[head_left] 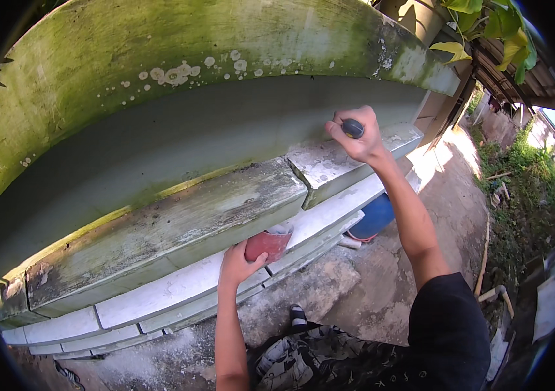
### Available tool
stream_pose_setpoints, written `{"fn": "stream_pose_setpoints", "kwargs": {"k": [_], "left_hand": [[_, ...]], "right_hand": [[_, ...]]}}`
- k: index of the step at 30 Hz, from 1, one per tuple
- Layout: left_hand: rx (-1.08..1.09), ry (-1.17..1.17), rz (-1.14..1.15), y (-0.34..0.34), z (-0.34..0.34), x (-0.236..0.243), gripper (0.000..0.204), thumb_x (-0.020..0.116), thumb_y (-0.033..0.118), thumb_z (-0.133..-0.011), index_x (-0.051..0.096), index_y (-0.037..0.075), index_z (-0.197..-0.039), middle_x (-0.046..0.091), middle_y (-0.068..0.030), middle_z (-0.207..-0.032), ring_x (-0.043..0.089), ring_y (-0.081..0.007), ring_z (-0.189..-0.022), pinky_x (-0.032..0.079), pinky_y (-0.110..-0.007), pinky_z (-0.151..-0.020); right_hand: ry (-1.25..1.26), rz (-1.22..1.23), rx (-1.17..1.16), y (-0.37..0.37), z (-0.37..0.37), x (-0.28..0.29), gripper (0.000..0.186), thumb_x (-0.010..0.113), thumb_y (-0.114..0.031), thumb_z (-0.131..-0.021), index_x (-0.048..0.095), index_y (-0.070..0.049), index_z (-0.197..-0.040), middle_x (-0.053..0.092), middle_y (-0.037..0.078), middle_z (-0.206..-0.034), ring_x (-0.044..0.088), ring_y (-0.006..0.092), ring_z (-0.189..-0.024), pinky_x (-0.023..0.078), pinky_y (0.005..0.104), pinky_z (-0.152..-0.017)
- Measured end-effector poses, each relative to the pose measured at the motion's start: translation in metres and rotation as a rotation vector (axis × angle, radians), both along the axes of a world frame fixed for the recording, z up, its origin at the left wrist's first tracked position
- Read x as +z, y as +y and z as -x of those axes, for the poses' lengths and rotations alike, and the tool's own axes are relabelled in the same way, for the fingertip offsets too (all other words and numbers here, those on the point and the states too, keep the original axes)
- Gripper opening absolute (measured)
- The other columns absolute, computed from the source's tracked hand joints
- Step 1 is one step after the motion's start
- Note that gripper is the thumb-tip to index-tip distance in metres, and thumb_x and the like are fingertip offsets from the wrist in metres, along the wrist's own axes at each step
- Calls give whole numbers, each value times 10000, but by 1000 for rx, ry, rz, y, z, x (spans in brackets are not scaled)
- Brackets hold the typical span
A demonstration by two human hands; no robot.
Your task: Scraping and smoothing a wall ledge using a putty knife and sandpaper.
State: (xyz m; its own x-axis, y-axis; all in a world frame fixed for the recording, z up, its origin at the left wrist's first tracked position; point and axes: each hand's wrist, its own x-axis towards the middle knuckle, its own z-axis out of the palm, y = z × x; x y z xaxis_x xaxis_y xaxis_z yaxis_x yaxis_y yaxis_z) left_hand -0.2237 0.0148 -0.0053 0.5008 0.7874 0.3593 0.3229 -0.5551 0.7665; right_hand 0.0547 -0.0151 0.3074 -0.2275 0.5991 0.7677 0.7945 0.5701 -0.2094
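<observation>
My left hand (240, 264) is wrapped round a reddish cup-shaped container (268, 246), which has pale residue inside its rim. It is held up against the front of the moss-stained ledge (180, 225). Higher up and to the right, my right hand (367, 138) is closed round a black, round-ended tool handle (353, 128). The working end of this tool is hidden beneath the fist, so its kind does not show. Under that hand lies the right part of the ledge, a whitish, flaking slab (320, 164) set off by a dark crack.
A curved, green-stained wall (193, 45) overhangs the ledge, with a grey recessed face (225, 124) between them. White stepped courses (166, 293) run below. A blue barrel (375, 218) stands low at right. Leaves (506, 32) hang at upper right; concrete ground (382, 287) lies below.
</observation>
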Motion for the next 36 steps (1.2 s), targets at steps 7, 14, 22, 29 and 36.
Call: {"fn": "stream_pose_setpoints", "kwargs": {"k": [7, 14, 22, 29, 36], "left_hand": [[-21, 2, 36, -1, 0, 4, 792, 755, 500, -764, 547, -3, -1340, 667, -271, -1151, 619, -470, -1029, 490, -490, -930], [4, 53, 94, -3, -2, 5, 753, 755, 478, -766, 566, 22, -1334, 646, -269, -1219, 602, -465, -1125, 477, -488, -988], [-9, 24, 79, -1, 1, 5, 753, 749, 490, -769, 560, 42, -1344, 655, -256, -1214, 612, -458, -1107, 481, -493, -973], [0, -2, 52, -7, 4, 7, 752, 762, 477, -762, 561, 14, -1320, 676, -263, -1132, 632, -454, -1024, 499, -483, -919], [4, 7, 33, -4, 4, 5, 730, 766, 456, -763, 565, 42, -1330, 671, -259, -1155, 635, -455, -1051, 504, -486, -931]], "right_hand": [[35, 11, -1, 2, -9, 21, 309, 695, -108, -816, 508, -12, -589, 375, 95, -508, 348, 167, -464, 324, 346, -462], [50, -26, 42, -7, -12, 13, 297, 680, -64, -821, 507, -22, -583, 342, 66, -508, 330, 171, -475, 305, 329, -465], [102, -59, 81, -4, -15, 26, 282, 688, -98, -834, 542, -6, -611, 382, 55, -516, 351, 133, -493, 309, 315, -472], [75, 1, 53, -1, -15, 18, 325, 668, -104, -867, 529, -18, -586, 415, 22, -497, 350, 94, -491, 298, 290, -467], [40, -2, 7, -5, -12, 16, 280, 689, -82, -838, 535, -9, -616, 406, 46, -515, 366, 119, -499, 320, 306, -477]]}}
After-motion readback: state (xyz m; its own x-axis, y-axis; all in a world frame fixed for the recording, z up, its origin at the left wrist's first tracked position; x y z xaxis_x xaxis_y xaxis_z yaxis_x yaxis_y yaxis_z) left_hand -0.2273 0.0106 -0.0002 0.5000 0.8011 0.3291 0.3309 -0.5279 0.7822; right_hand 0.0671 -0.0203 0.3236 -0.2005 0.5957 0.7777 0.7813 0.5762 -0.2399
